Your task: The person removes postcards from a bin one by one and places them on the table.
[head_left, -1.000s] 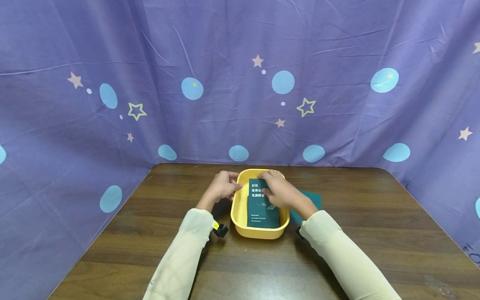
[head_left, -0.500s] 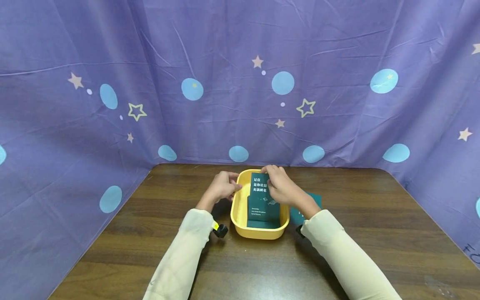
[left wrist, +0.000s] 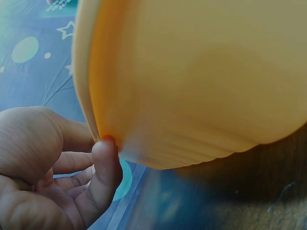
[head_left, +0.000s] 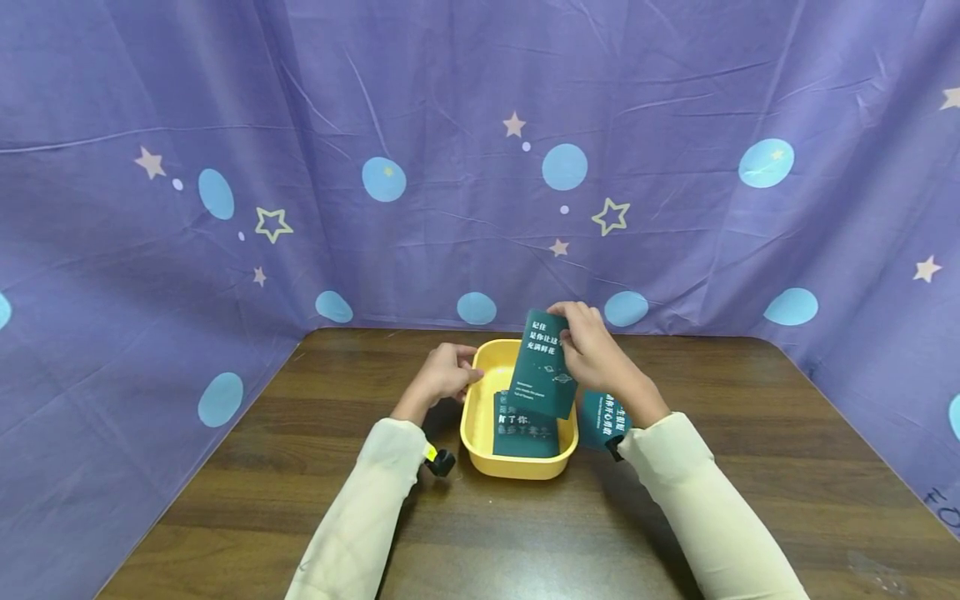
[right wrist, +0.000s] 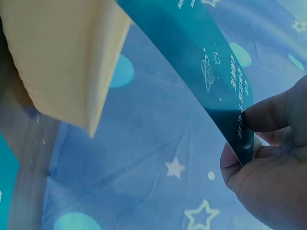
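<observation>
A yellow plastic basket (head_left: 517, 468) stands on the table. My left hand (head_left: 444, 372) pinches its left rim between thumb and fingers; the left wrist view shows the thumb (left wrist: 106, 165) on the basket's wall. My right hand (head_left: 592, 346) holds a dark green card (head_left: 542, 367) with white lettering and planet drawings, raised and tilted over the basket's right side. In the right wrist view the card (right wrist: 206, 72) is pinched at one end. Another green card (head_left: 525, 437) with white print lies in the basket, partly covered by the raised one.
A further green card (head_left: 600, 421) lies on the wooden table (head_left: 517, 542) just right of the basket, partly hidden by the right wrist. A purple curtain (head_left: 465, 100) with stars and blue dots hangs along the table's far edge.
My right hand has lifted the card up and to the right out of the basket, uncovering the card beneath. More of the card on the table shows. My left hand stays on the rim.
</observation>
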{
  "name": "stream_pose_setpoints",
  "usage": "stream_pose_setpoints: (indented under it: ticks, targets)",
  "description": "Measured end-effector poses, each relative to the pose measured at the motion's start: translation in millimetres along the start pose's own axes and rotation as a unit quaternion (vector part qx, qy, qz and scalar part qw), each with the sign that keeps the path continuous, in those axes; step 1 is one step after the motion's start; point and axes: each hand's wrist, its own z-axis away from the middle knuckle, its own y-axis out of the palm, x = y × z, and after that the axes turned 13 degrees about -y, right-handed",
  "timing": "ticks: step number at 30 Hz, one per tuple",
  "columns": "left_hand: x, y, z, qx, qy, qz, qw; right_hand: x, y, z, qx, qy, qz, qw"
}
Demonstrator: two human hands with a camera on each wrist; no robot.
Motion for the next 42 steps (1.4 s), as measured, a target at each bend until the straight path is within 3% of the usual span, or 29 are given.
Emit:
stream_pose_setpoints:
  ticks: [11,19,25,42]
  targets:
    - [0.2,0.0,1.0,-0.001,0.001,0.006,1.0,-18.2,-43.1,10.4,-0.058,0.065,0.003,0.996]
    - [-0.2,-1.7,1.8,0.001,-0.006,0.006,1.0,-39.7,-57.5,22.1,-0.077,0.116,0.008,0.99]
    - [-0.3,-1.8,2.1,0.007,-0.005,0.011,0.9999,-57.4,-57.8,32.8,-0.054,0.146,0.01,0.988]
    - [0.4,-2.6,3.7,0.008,-0.004,0.01,0.9999,-91.7,-31.0,54.8,0.082,0.217,-0.061,0.971]
